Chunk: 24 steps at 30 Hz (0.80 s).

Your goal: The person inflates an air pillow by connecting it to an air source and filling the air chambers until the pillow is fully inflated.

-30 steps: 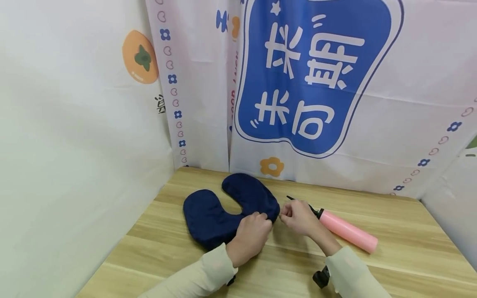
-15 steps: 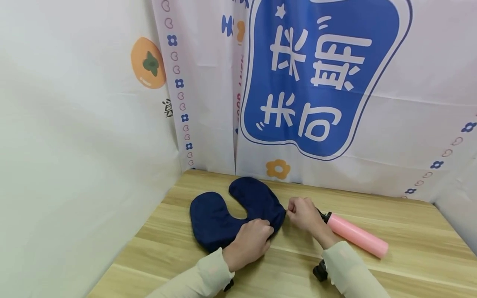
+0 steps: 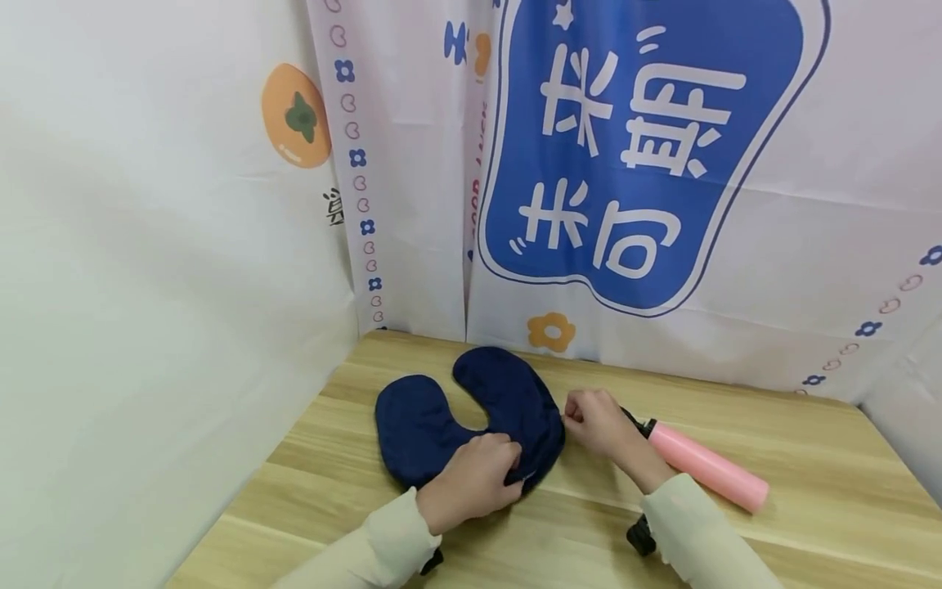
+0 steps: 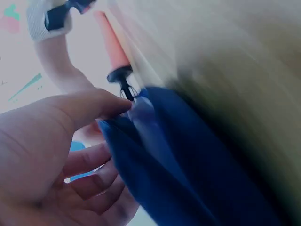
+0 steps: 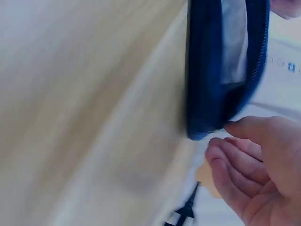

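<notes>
A navy U-shaped neck pillow (image 3: 419,421) lies on the table. Its zipped edge gapes, with a pale lining (image 5: 233,42) showing inside in the right wrist view. My left hand (image 3: 471,483) grips the near edge; in the left wrist view the thumb lies along the rim of the opening and the fingers curl below the fabric. At the pillow's right edge my right hand (image 3: 599,421) pinches the end of the zip opening between thumb and fingers. Whether a zip pull sits between those fingertips is too small to tell.
A pink hand pump (image 3: 706,466) with a black end lies right of my right hand, its tip partly hidden. White printed cloth (image 3: 412,204) hangs behind and a plain white wall (image 3: 177,286) stands left of the wooden table (image 3: 817,466).
My left hand has slid left and nearer along the pillow's edge, and part of the zip line now shows beside it. My right hand stays at the right edge. The head view has shifted slightly.
</notes>
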### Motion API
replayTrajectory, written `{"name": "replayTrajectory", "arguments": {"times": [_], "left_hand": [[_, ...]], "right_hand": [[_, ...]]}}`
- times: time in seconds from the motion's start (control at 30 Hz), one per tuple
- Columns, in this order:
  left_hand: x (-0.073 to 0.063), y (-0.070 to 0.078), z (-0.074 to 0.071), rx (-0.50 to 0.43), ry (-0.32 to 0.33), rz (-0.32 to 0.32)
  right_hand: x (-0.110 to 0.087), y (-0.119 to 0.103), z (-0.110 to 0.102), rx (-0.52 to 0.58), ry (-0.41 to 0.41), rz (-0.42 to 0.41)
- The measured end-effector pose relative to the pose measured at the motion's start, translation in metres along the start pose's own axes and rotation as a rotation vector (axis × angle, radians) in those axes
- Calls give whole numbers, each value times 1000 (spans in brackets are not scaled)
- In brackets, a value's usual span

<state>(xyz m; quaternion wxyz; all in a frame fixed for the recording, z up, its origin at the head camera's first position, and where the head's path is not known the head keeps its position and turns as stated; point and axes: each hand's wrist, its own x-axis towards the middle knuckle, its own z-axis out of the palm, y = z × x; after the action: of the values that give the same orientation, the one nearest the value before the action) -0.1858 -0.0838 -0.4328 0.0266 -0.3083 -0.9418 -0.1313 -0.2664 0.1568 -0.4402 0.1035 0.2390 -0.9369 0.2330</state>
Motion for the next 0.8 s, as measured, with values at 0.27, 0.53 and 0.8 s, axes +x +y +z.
{"name": "replayTrajectory", "arguments": {"times": [0.27,0.53,0.8], "left_hand": [[-36,-29,-11,46,-67,42],[-49,-39,-13,48,-108,79],[-52,-49,-8,-80,-131,101]], "right_hand": [[-4,-19,-32,-64,-183,-344],[-3,-25,-19,-275,-320,-561],[-11,-17,6,-358,-248,-598]]}}
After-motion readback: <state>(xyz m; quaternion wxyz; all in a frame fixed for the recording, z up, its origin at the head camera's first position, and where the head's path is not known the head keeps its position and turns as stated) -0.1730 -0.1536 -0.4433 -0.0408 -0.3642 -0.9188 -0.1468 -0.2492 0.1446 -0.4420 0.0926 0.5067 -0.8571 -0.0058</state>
